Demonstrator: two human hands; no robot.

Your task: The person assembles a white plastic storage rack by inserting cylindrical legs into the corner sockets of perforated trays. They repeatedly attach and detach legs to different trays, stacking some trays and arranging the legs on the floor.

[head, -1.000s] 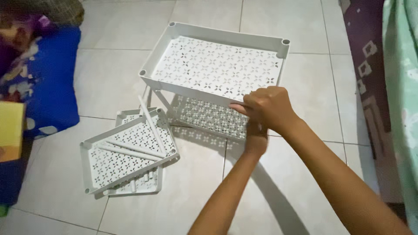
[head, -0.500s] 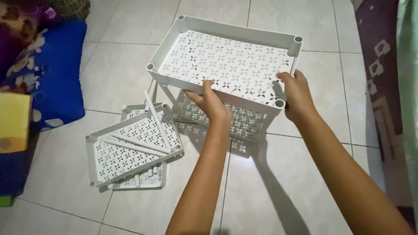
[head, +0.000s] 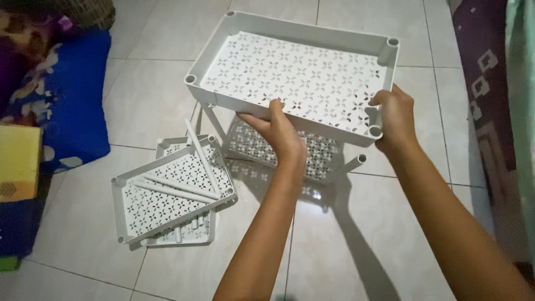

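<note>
Both hands, left point(head: 277, 129) & right point(head: 394, 118), clenched on near rim of white perforated plastic tray point(head: 290, 72): prob. light, stiff, slick; rim/corner-socket holds best.

four white perforated trays show: one upper tray point(head: 301, 78) held up, one lower tray point(head: 278, 147) beneath it, and two loose trays point(head: 167, 192) stacked on the floor. about four loose white tubes point(head: 202, 156) lie on that stack. two hands: a left hand point(head: 278, 131) and a right hand point(head: 397, 117).
</note>
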